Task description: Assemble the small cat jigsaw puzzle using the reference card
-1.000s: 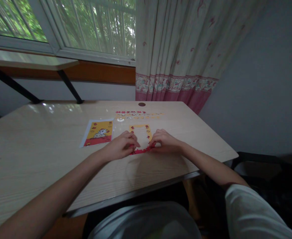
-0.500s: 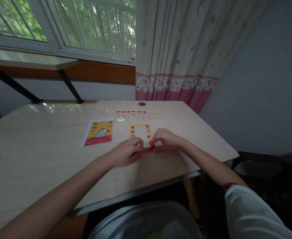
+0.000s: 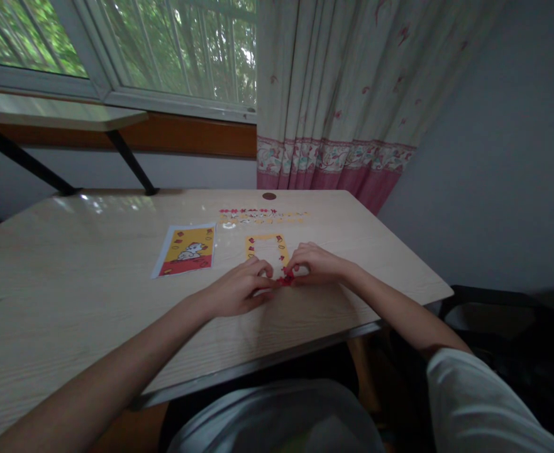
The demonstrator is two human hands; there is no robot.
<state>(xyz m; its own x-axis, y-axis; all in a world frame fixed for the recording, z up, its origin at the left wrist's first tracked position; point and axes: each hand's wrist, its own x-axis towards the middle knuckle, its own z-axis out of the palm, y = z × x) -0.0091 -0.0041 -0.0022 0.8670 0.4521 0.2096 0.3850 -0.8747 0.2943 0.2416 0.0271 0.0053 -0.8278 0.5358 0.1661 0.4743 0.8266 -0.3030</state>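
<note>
A partly joined jigsaw puzzle (image 3: pixel 266 238) lies on the desk as a yellow border around bare tabletop. Red puzzle pieces (image 3: pixel 286 279) form its near right corner, between my hands. My left hand (image 3: pixel 243 286) has its fingers curled, thumb and forefinger at the near red edge and covering part of it. From the right, my right hand (image 3: pixel 318 263) pinches at the red corner, its fingertips hiding the exact piece. To the left lies a printed reference picture (image 3: pixel 190 251) of a white cartoon animal on yellow and red.
Loose puzzle pieces (image 3: pixel 262 217) lie in rows beyond the puzzle, red ones farthest back. A dark round disc (image 3: pixel 269 196) sits near the desk's (image 3: pixel 92 302) far edge. A raised shelf (image 3: pixel 60 113) stands at left, a curtain (image 3: pixel 333 145) behind, and a dark chair (image 3: pixel 493 302) at right.
My left thumb and fingertips have shifted slightly at the near edge, and more of the red corner shows. My right hand stays nearly still at the corner.
</note>
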